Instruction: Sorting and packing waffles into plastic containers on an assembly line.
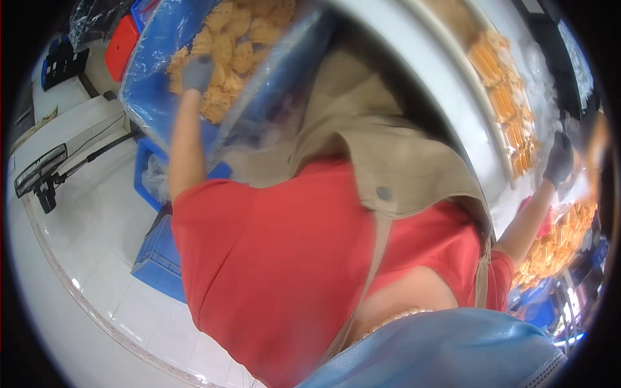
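Note:
My left hand (197, 72), in a grey glove, is over a heap of orange moulded plastic pieces (223, 55) in a bin with a blue plastic liner (145, 81). Its fingers point away and are hidden, so its grip does not show. On the far right my right hand (559, 159), also grey-gloved, looks closed beside clear plastic film (570, 189). What it holds, if anything, I cannot make out. Ribbed orange pieces (506, 103) lie in a row along the white table, to the left of that hand.
Clear plastic bags (537, 74) lie beyond the row of pieces. Another orange heap (559, 242) is below my right forearm. A blurred skin-toned shape (598, 139) is at the right rim. On the left are a black fan (44, 173), blue crates (160, 258) and a red stool (121, 48).

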`<move>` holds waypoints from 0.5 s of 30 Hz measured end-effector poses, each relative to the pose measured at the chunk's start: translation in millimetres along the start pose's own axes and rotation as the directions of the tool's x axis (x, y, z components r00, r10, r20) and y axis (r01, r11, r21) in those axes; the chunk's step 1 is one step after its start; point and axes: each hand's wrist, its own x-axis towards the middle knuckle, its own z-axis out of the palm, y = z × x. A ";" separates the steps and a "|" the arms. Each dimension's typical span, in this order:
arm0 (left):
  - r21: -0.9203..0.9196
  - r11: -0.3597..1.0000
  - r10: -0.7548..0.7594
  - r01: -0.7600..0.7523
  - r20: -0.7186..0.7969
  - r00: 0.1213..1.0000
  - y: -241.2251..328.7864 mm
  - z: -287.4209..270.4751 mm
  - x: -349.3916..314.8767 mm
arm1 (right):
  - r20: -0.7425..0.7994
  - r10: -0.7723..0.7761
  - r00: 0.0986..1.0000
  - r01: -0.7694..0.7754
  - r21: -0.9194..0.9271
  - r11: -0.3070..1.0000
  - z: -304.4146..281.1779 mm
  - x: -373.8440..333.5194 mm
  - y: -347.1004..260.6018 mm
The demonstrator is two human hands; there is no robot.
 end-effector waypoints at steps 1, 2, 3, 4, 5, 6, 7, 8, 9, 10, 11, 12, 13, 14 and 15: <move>0.083 0.996 -0.037 0.032 0.067 0.997 -7.8 16.1 -6.0 | 0.025 0.080 0.996 -0.081 0.041 0.996 -13.4 -5.0 -28.5; 0.157 0.987 -0.061 0.039 0.137 0.989 -8.4 32.3 -7.9 | 0.023 0.068 0.997 -0.069 0.048 0.996 -26.5 -9.3 -34.6; 0.138 0.990 0.018 -0.039 0.155 0.988 -2.3 41.7 -6.5 | 0.015 0.075 0.997 -0.076 0.051 0.996 -40.1 -17.6 -33.2; 0.106 0.986 0.112 -0.132 0.172 0.979 8.4 57.1 -5.7 | -0.024 -0.108 0.994 0.110 0.123 0.986 -47.6 -16.0 -23.9; 0.215 0.936 0.231 -0.278 0.220 0.948 -19.3 77.2 -1.9 | -0.089 -0.299 0.950 0.311 0.191 0.931 -57.2 -6.6 -19.1; 0.192 0.922 0.252 -0.336 0.360 0.898 0.9 82.9 -1.1 | 0.017 -0.065 0.998 0.061 0.161 0.985 -83.0 -44.9 -116.1; 0.232 0.932 0.174 -0.279 0.387 0.905 -54.1 97.4 -2.1 | -0.003 -0.098 0.995 0.098 0.096 0.991 -81.0 -29.8 -114.9; 0.120 0.963 0.174 -0.242 0.414 0.894 -20.5 107.2 -3.8 | 0.032 -0.029 0.999 0.031 -0.069 0.997 -88.6 -42.9 -136.9; 0.281 0.930 0.114 -0.236 0.389 0.914 -143.8 116.5 -22.4 | 0.069 -0.086 0.994 0.093 -0.107 0.990 -85.2 -17.4 -189.5; 0.216 0.918 0.158 -0.333 0.571 0.806 -10.2 109.1 5.0 | 0.099 -0.182 0.978 0.162 0.185 0.969 -49.0 -12.9 -94.9; 0.254 0.886 0.135 -0.388 0.659 0.740 -14.0 106.2 10.5 | 0.068 -0.321 0.945 0.310 0.137 0.941 -51.8 -6.3 -100.6; 0.282 0.907 0.037 -0.312 0.686 0.726 23.7 88.9 4.0 | 0.084 -0.180 0.980 0.169 0.120 0.978 -64.9 -10.5 -129.4; 0.251 0.920 0.026 -0.301 0.727 0.687 19.1 91.8 5.0 | 0.097 -0.065 0.993 0.053 0.126 0.991 -82.1 -10.5 -168.5; 0.269 0.906 0.005 -0.326 0.765 0.644 17.2 99.0 8.4 | 0.103 0.012 0.995 -0.019 0.066 0.998 -96.7 -15.7 -191.4; 0.285 0.890 -0.017 -0.356 0.801 0.598 21.5 106.1 13.4 | 0.151 0.014 0.988 -0.018 0.026 0.999 -98.6 -9.9 -184.0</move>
